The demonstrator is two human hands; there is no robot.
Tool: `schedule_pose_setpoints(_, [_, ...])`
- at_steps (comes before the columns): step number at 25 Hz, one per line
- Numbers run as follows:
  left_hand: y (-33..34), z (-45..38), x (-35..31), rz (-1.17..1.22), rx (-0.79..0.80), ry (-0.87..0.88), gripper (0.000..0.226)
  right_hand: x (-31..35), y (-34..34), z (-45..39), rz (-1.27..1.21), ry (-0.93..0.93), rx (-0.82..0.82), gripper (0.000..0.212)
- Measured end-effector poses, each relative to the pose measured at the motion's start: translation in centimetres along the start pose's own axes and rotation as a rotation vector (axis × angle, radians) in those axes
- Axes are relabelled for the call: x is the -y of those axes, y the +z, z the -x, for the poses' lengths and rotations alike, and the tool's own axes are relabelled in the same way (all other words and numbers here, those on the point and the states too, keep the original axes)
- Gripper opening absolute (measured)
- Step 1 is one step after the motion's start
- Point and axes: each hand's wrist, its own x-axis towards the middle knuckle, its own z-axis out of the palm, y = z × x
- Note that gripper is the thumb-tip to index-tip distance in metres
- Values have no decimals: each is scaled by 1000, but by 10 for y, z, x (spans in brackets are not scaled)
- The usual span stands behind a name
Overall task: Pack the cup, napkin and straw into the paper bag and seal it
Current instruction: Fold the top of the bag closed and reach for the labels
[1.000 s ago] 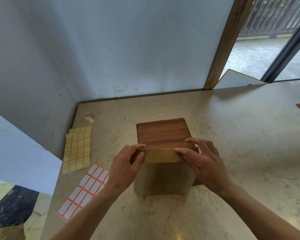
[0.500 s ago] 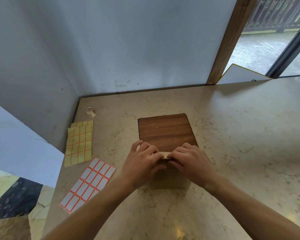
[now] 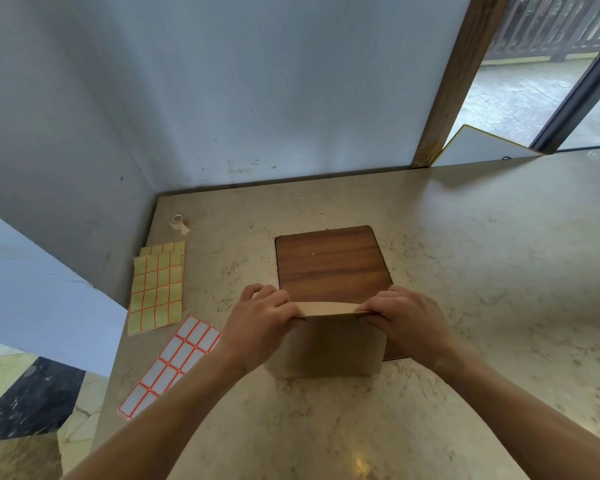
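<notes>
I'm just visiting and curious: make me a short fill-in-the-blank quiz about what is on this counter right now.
1. Both hands, the left hand and the right hand, pinch the folded top of the ____ bag.
2. The bag stands partly on a brown ____ board.
3. The white label sheet has borders coloured ____.
4. The yellow label sheet lies to the ____ of the board.

Missing words: paper; wooden; orange; left
</notes>
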Motion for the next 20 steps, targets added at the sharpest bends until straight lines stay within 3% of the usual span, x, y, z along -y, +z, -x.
schedule_pose_setpoints(9, [-2,32,36,223,-41,-229,6,-21,0,13,-224,171,-105,6])
schedule_pose_setpoints(14, [2,32,35,245,-117,-224,4,-19,-2,10,-192,179,-146,7])
schedule_pose_setpoints(18, [1,26,32,198,-157,-218,24,-20,-8,6,-142,154,-232,9])
schedule_pose_setpoints(20, [1,24,31,188,-173,-225,22,-21,-7,6,-126,155,-243,10])
